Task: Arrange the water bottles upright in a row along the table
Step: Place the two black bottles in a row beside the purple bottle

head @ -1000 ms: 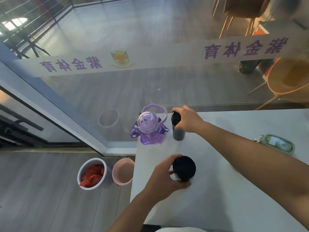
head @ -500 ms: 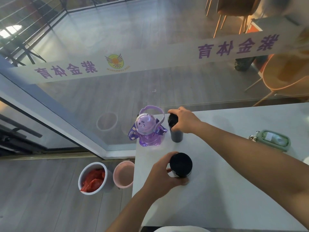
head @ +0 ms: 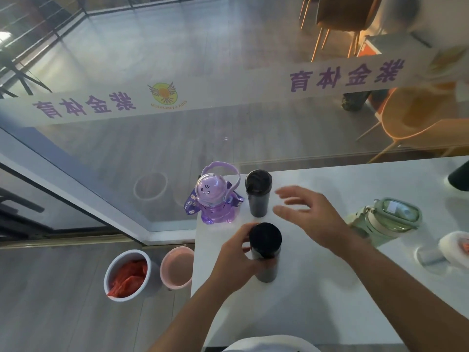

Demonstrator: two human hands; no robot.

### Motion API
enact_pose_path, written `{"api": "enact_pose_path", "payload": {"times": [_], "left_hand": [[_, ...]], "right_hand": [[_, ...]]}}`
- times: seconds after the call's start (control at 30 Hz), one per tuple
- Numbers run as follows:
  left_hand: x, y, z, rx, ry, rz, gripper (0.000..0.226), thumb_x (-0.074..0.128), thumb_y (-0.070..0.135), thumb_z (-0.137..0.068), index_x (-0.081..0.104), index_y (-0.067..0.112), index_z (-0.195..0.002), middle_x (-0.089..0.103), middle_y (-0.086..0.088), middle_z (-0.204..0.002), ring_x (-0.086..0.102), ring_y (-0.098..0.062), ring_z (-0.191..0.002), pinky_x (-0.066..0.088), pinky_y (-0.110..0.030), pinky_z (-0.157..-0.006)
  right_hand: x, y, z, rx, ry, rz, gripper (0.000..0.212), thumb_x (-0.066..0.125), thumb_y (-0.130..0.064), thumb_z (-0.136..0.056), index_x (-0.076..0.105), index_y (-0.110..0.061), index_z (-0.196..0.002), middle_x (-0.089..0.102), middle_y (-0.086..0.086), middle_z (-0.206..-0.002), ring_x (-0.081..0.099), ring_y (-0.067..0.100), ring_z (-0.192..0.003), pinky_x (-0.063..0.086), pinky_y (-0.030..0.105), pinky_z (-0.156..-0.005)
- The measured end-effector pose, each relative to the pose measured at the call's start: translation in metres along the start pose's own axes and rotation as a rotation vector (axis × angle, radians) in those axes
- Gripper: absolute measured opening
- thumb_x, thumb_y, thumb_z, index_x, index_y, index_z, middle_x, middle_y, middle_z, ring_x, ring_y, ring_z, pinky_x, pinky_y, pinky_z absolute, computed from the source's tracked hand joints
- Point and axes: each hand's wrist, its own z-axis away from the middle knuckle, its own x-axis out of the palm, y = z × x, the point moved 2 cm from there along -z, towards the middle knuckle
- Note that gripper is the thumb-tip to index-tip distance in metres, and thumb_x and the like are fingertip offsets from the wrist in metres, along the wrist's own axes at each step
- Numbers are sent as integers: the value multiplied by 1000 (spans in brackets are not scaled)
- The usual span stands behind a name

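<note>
On the white table [head: 317,301], a purple cartoon bottle [head: 214,196] with a loop handle stands upright at the far left corner. Right beside it stands a slim black bottle [head: 258,193], upright and untouched. Nearer to me, a second black bottle [head: 265,251] stands upright with my left hand [head: 237,262] wrapped around its side. My right hand [head: 308,215] hovers open, fingers spread, just right of the far black bottle. A pale green bottle [head: 383,222] lies on its side at the right.
A glass wall with a frosted lettered band runs along the table's far edge. On the floor left of the table stand a white bucket [head: 127,275] with red contents and a pink bucket [head: 176,266]. A white object [head: 454,246] and a dark object [head: 459,177] sit at the right edge.
My right hand has let go of the far black bottle and drawn back to the right, open. My left hand still holds the near black bottle. The view has shifted right, showing more of the green bottle.
</note>
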Motion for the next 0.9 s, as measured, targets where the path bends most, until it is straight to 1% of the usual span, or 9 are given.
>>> {"api": "enact_pose_path", "payload": {"times": [0.07, 0.13, 0.2, 0.27, 0.4, 0.5, 0.63, 0.77, 0.9], "left_hand": [[5, -1, -4, -8, 5, 31, 69, 90, 28, -66, 52, 37, -123, 66, 22, -115, 61, 0, -110, 54, -24, -94], [13, 0, -9, 7, 2, 24, 69, 90, 28, -67, 50, 32, -124, 67, 17, -116, 63, -4, -109, 55, -26, -93], [21, 3, -13, 44, -8, -16, 68, 89, 28, -69, 48, 33, -124, 66, 17, -116, 63, -4, -110, 55, -24, -93], [28, 7, -17, 65, -37, -29, 68, 88, 25, -70, 47, 39, -122, 64, 24, -112, 61, 2, -108, 54, -19, -91], [41, 13, -24, 84, -84, 2, 66, 86, 17, -72, 46, 43, -119, 63, 28, -109, 60, 8, -106, 54, -19, -89], [43, 11, -32, 55, -169, 19, 71, 85, 26, -74, 44, 37, -132, 61, 19, -124, 57, -1, -117, 52, -28, -99], [36, -21, -27, -145, -230, -135, 90, 82, 43, -74, 27, 44, -145, 40, 7, -150, 40, -14, -136, 37, -33, -111], [25, -76, -4, -319, -255, -416, 94, 75, 48, -79, 17, 37, -153, 19, -1, -162, 17, -24, -148, 25, -42, -119], [23, -106, 13, -428, -293, -622, 94, 68, 53, -83, 9, 36, -154, -1, -2, -165, 2, -30, -152, 22, -51, -120]], "right_hand": [[7, 9, 29, 34, -98, -49, 43, 80, -37, -77, 63, -36, -116, 65, -15, -116, 61, 2, -107, 53, 36, -93], [17, 21, 45, 48, -106, -48, 51, 84, -37, -71, 60, -41, -116, 63, -21, -116, 59, 1, -110, 53, 32, -93], [24, 31, 49, 44, -37, -12, 57, 86, -38, -67, 56, -45, -116, 60, -24, -117, 57, 3, -112, 52, 25, -90], [26, 38, 48, 38, 40, 19, 63, 87, -36, -65, 54, -42, -119, 61, -19, -116, 57, 5, -110, 53, 22, -87], [21, 46, 44, 12, 124, 90, 55, 86, -34, -66, 57, -34, -113, 65, -14, -104, 62, 11, -97, 56, 22, -79], [8, 43, 37, 13, 165, 115, 46, 85, -33, -68, 59, -33, -106, 66, -14, -97, 63, 12, -91, 56, 19, -74], [-14, 40, 8, 34, 252, 155, 48, 82, -36, -70, 61, -25, -112, 66, -8, -101, 61, 12, -91, 45, 13, -69], [-28, 39, -34, 65, 330, 190, 54, 81, -36, -66, 61, -25, -114, 64, -5, -105, 60, 16, -94, 51, 28, -80], [-35, 44, -67, 70, 337, 225, 49, 76, -45, -58, 61, -29, -102, 64, -3, -99, 61, 18, -91, 56, 38, -79]]}}
